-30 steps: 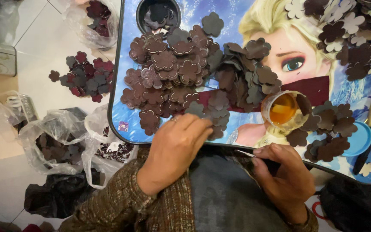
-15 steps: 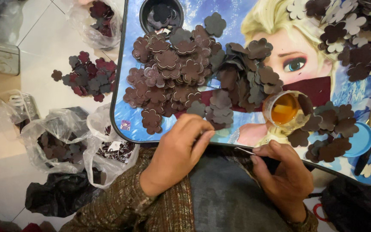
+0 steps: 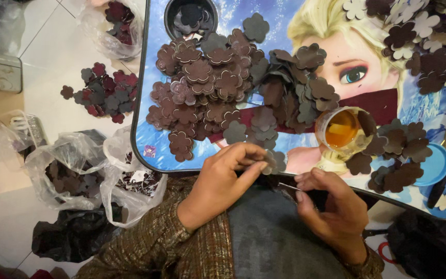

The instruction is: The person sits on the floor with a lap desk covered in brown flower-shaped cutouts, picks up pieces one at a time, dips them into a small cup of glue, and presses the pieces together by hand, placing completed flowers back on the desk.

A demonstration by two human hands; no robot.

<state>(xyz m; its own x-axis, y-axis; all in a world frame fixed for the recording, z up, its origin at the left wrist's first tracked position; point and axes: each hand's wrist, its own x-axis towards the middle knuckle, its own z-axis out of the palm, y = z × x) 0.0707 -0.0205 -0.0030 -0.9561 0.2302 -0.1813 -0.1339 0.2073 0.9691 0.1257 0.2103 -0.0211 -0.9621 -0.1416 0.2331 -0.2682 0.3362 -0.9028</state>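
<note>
Where the left hand (image 3: 223,178) lay flatter against the near edge of the heap a second ago, it now has its fingers curled, pinching a dark brown flower-shaped foam cutout (image 3: 273,161) at the near edge of the table (image 3: 145,129), a low blue table printed with a cartoon face. Its wrist has drawn slightly back toward the lap. The right hand (image 3: 331,206) stays just beside it, closed on a thin metal pin-like tool (image 3: 287,186) whose tip points at the left fingers; its place has hardly changed. Behind both hands, the big pile of brown flower cutouts (image 3: 212,88) looks unmoved, as does the small clear cup of amber liquid (image 3: 343,129). Left of the table, clear plastic bags of cutouts (image 3: 73,170) sit on the floor.
</note>
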